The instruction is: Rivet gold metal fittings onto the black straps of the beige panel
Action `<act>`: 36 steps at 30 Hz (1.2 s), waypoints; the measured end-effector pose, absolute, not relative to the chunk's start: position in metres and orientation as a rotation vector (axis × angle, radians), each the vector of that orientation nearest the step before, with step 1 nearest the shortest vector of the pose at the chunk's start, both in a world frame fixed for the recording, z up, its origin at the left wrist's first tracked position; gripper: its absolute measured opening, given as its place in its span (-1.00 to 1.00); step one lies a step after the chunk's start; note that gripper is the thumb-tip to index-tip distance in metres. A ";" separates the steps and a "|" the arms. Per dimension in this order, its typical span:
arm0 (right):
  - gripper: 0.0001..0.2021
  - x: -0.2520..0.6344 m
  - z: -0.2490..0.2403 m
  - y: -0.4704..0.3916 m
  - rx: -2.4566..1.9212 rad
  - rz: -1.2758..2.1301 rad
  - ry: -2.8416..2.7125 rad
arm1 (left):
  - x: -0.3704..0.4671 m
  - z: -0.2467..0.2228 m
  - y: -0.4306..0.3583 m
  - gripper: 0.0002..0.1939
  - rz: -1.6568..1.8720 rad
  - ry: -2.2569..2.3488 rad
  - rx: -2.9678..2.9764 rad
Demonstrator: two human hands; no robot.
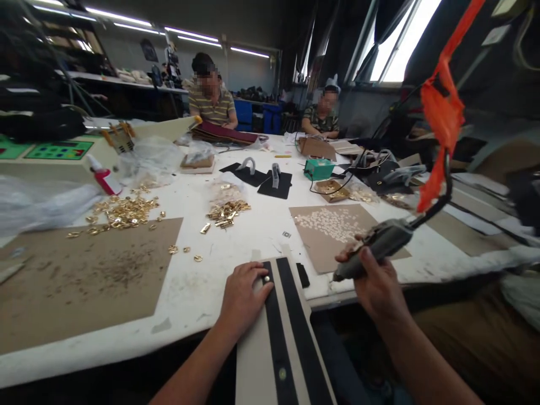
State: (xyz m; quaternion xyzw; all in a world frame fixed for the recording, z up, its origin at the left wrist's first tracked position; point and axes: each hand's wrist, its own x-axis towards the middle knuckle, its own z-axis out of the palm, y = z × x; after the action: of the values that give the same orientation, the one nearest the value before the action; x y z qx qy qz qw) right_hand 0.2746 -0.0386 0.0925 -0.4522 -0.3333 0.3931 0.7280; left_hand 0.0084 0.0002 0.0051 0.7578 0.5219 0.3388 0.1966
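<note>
A shiny round stud (267,278) was apparently steadied.
Left hand (246,291) curled narrowly about it on a flat black strip (276,332); right hand (383,289) gripped a grey corded driver (387,242), which seemingly needed aligning.

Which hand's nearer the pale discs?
Right. The right hand, around the grey tool, is to the near right of the pale discs; the left hand is farther off, to their near left, on the striped board.
</note>
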 end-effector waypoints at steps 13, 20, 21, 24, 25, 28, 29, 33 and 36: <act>-0.62 0.142 0.064 0.027 -0.989 1.059 -0.968 | 0.007 0.002 -0.002 -0.73 0.992 1.446 2.049; -0.60 0.141 0.055 0.029 -1.081 0.957 -1.009 | 0.006 0.007 -0.004 -0.72 0.991 1.412 2.035; -0.60 0.141 0.055 0.029 -1.083 0.954 -1.009 | 0.006 0.007 -0.004 -0.72 0.990 1.411 2.034; -0.62 0.141 0.055 0.031 -1.090 0.950 -1.012 | 0.006 0.007 -0.004 -0.73 0.984 1.408 2.032; -0.63 0.141 0.055 0.031 -1.091 0.947 -1.014 | 0.006 0.007 -0.003 -0.74 0.983 1.406 2.033; -0.65 0.140 0.057 0.032 -1.090 0.943 -1.034 | 0.006 0.007 -0.003 -0.76 0.987 1.401 2.036; -0.66 0.141 0.058 0.032 -1.091 0.948 -1.049 | 0.006 0.007 -0.003 -0.77 0.988 1.400 2.036; -0.70 0.141 0.061 0.027 -1.097 0.998 -1.162 | 0.006 0.005 -0.002 -0.81 0.985 1.408 2.025; -0.74 0.141 0.066 0.023 -1.105 0.968 -1.243 | 0.007 0.004 -0.001 -0.78 0.963 1.414 2.017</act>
State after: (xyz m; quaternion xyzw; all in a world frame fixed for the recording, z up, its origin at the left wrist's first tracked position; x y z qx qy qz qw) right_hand 0.1406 0.0234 0.0656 -0.4712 -0.5299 0.4127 0.5717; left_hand 0.0073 -0.0009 0.0043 0.7392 0.5183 0.3530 0.2459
